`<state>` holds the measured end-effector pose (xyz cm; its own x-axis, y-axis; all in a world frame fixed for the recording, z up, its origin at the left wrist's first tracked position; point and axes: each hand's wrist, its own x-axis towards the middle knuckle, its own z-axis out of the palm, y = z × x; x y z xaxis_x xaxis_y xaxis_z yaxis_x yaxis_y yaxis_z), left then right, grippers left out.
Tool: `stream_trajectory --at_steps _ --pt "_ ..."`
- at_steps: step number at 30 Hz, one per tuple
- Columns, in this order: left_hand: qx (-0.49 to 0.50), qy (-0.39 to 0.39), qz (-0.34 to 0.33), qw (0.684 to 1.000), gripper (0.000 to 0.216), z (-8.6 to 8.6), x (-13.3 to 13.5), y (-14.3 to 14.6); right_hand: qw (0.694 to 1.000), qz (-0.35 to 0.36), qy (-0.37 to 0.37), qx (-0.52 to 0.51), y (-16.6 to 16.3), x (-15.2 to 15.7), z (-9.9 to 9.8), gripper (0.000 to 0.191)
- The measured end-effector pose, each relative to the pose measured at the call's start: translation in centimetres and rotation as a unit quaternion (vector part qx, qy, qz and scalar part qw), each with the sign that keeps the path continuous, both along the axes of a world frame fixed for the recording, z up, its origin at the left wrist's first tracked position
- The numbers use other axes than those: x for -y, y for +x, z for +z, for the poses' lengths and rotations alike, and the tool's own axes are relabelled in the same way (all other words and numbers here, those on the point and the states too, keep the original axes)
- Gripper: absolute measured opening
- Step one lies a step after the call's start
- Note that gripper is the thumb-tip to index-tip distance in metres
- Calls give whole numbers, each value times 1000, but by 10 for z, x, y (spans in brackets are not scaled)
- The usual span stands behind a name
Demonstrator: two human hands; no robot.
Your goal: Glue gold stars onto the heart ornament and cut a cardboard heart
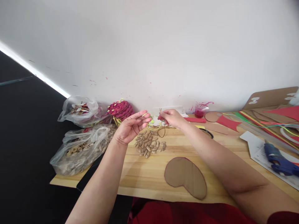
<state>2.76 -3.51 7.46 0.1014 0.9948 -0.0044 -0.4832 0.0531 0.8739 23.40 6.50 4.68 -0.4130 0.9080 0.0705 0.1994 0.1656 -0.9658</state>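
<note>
My left hand (132, 126) is raised palm up over the wooden table (149, 183), its fingers stretched toward the right and pinching a thin yellow string (145, 114) at the tips. My right hand (171, 118) is closed in a pinch on a small dark red piece (159, 118) just opposite. Yellow and brown cords (161, 129) lie looped on the table below both hands. A heap of tan seeds (149, 144) sits under the left hand. A kidney-shaped cardboard cutout (185, 175) lies nearer to me.
Two clear plastic bags (79, 149) with seeds and scraps sit at the left edge, a magenta seed ornament (120, 110) behind them. At the right lie red paper pieces (227, 123), a pink cup (199, 111), cardboard sheets, coloured strips and a blue glue gun (277, 160).
</note>
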Motion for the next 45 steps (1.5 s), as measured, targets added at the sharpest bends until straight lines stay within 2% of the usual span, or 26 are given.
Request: stream_trajectory --at_steps 6,12,15,18,20,22,25,28,33,40,45 --pt "-4 -9 6 1000 38 0 1 7 992 -68 104 27 3 0 1 27" --pt "6 -40 -6 999 36 -6 1 19 982 -82 147 -86 0 10 7 37" --pt "13 -55 0 998 32 -8 -1 25 981 -77 121 -133 -4 13 10 34" --pt "20 -61 11 998 28 -7 -4 30 984 -24 52 -168 -11 18 8 29" --pt "21 -65 22 997 26 -6 -6 35 987 14 24 -156 -15 23 5 28" --pt "23 -69 47 996 23 -6 -8 40 992 33 35 -119 -18 28 4 29" --pt "29 -75 105 991 16 -8 -9 48 992 8 124 -38 -18 34 5 35" --pt "30 -64 143 987 11 -12 -10 53 977 -26 213 23 -16 36 8 39" --pt "10 -39 175 984 14 -19 -12 55 960 -37 271 63 -18 37 7 36" --pt "-65 -23 216 974 37 -22 -11 51 952 -17 295 80 -18 40 6 34" --pt "-144 -17 218 965 40 -18 -6 41 963 49 249 94 -14 41 13 38"
